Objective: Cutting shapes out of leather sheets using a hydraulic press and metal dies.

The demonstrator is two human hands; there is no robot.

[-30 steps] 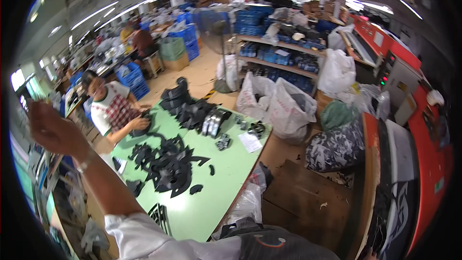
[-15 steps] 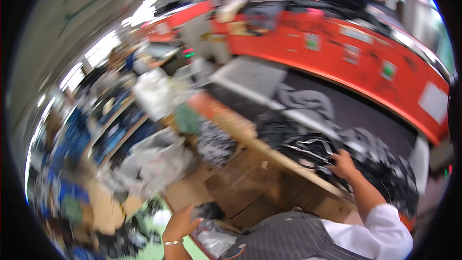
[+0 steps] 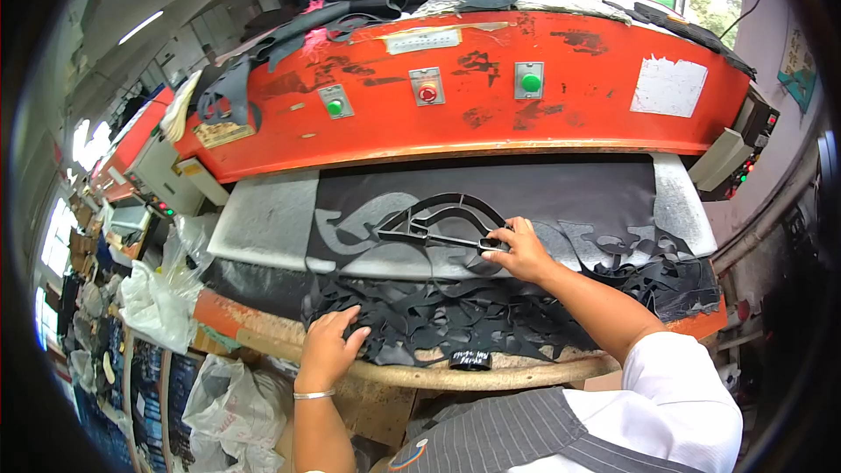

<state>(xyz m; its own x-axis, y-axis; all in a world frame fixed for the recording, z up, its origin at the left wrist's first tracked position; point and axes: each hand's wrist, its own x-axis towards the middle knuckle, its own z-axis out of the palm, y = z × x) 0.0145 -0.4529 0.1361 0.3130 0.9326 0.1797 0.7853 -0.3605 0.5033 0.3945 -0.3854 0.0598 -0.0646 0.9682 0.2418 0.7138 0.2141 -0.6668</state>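
Note:
My right hand (image 3: 523, 251) grips the right end of a black metal cutting die (image 3: 422, 237), a curved outline of thin strips with cross braces. The die rests on or just over a dark sheet of material (image 3: 561, 184) with curved pieces cut out of it, pale board showing through. My left hand (image 3: 328, 346), a bangle at its wrist, has its fingers apart at the front edge of the table. Its fingertips reach the left side of a heap of black offcut strips (image 3: 447, 311). I see nothing held in it.
Behind the sheet runs a red press beam (image 3: 377, 109) with green and red push buttons, dark material draped on top. A control box (image 3: 736, 158) hangs at the right. White plastic bags (image 3: 232, 412) stand low left. A small black labelled object (image 3: 470, 360) sits on the wooden front edge (image 3: 403, 377).
The view has swung so the press lies straight ahead. My left hand has come to the table's front edge. My right hand, earlier low over the offcuts, is now over the sheet with the die.

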